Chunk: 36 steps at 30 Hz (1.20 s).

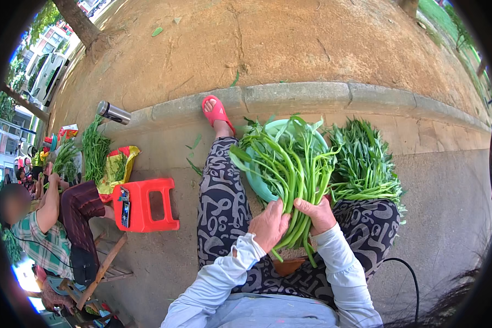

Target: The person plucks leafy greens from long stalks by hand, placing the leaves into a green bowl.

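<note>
A bunch of water spinach (299,176) with long green stems is held between both hands, its leafy tops facing away from me. My left hand (268,225) grips the stems from the left side. On the right, my right hand (317,214) closes around the same bunch, thumb laid over the stems. Cut stem ends hang below my hands, above my lap. Beneath the leaves stands a light green plastic basin (254,180), partly hidden, with more greens in it. A stacked pile of leafy greens (361,160) lies right of the basin, beside my right knee.
Left of me is a red plastic stool (143,205) with a phone (125,213) on it. A steel thermos (114,112) lies by the concrete curb (299,96). Greens (95,149) and a yellow bag (121,166) lie near a seated person (45,229) handling greens.
</note>
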### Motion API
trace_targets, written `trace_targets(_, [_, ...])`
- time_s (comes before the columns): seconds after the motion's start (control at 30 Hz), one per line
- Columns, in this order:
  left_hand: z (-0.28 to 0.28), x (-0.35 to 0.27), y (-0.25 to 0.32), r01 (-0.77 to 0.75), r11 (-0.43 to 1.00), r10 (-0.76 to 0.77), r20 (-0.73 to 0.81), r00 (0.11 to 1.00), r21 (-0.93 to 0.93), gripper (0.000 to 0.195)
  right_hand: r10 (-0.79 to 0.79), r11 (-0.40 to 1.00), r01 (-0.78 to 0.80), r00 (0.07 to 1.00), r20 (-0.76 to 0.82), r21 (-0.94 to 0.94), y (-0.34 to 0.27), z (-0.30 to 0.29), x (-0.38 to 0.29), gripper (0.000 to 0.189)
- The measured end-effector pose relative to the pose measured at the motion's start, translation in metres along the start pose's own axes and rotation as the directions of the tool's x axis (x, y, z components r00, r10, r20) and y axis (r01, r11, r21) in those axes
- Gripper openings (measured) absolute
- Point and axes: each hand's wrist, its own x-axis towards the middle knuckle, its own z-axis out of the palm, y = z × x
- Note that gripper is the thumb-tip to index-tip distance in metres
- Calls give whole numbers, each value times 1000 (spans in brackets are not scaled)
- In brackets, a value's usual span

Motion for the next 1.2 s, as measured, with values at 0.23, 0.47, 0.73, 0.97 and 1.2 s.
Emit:
trace_targets(0.23, [10,-26,21,-33,994,31,22,999,102,53,23,996,-19,999,34,-92,-6,9,-7,46])
trace_targets(0.47, [-8,-28,-8,420,153,-223,382,897,-895,72,-17,943,14,1000,-6,-333,-17,16,-8,41])
trace_targets(0.73, [-10,16,31,309,183,-153,283,947,-933,72,-290,382,499,864,411,-778,-18,26,-11,59])
trace_targets(0.97, [-5,24,30,309,95,-198,286,938,-946,59,-192,80,497,858,476,-864,-36,27,-21,87])
trace_targets(1.2, [-42,35,5,340,59,-230,319,920,-938,41,-137,206,486,874,467,-849,-42,27,-29,98])
